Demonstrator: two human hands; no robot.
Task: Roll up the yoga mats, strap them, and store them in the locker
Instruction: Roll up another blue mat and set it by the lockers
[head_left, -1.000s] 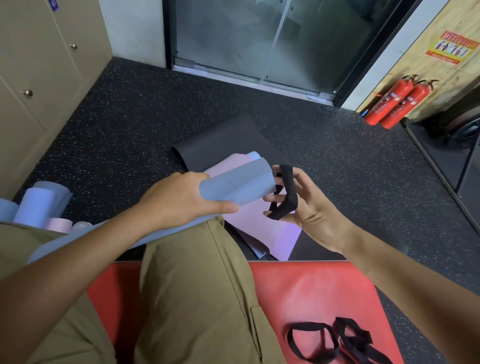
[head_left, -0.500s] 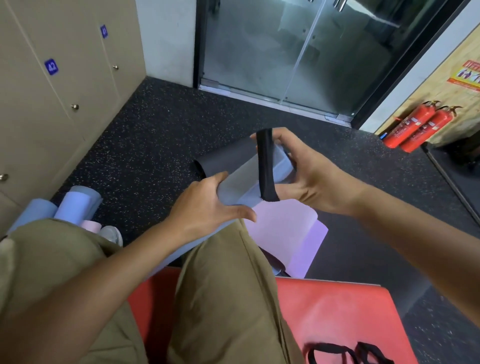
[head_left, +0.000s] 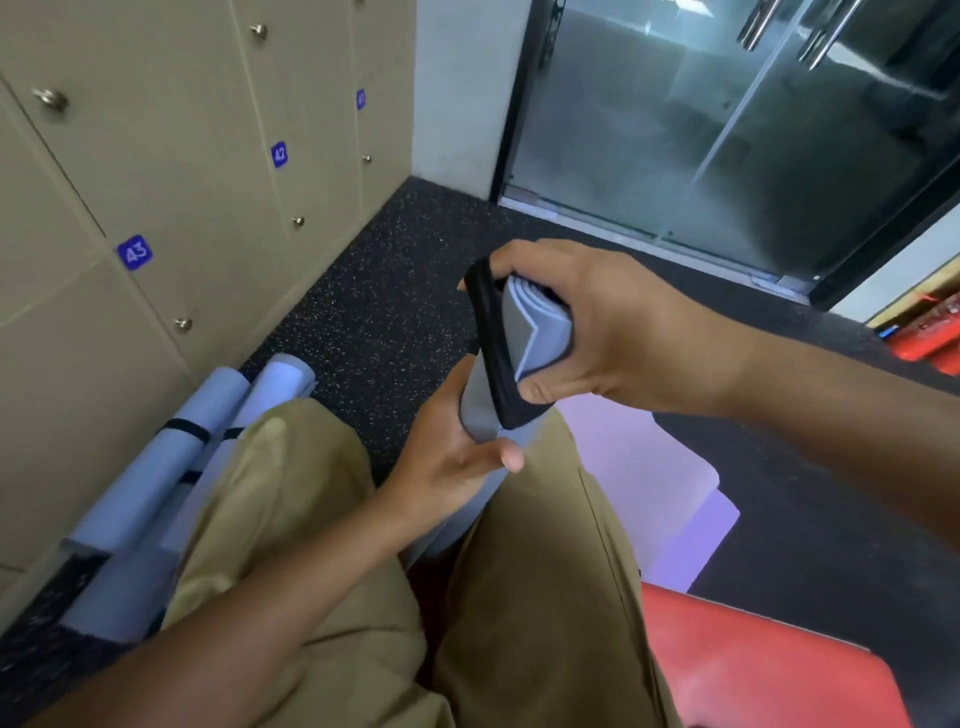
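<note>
Beige lockers (head_left: 171, 171), numbered 43 and 42 on blue tags, fill the 10 o'clock side of the view; at their foot, toward 8 o'clock, two rolled blue mats (head_left: 156, 467) lie side by side on the speckled black floor (head_left: 374, 291), each crossed by a dark strap; a seated person's knees in khaki trousers (head_left: 322, 545) rise through the lower centre; the left hand (head_left: 452, 452) comes up from 7 o'clock, fingers curled round the lower part of a rolled grey-blue mat (head_left: 524, 343), thumb lying across its front; a black strap (head_left: 493, 353) loops around that roll's upper end; the right hand (head_left: 602, 322), reaching in from 3 o'clock, closes its fingers over the end of the roll and the strap, the layered edges showing between thumb and fingers; just below, toward 5 o'clock, a pale pink mat (head_left: 649, 488) lies partly unrolled on the floor; a red bench (head_left: 769, 670) takes the 5 o'clock corner; glass doors (head_left: 727, 130) stand at 1 o'clock, red cylinders (head_left: 930, 338), blurred, at 3 o'clock.
</note>
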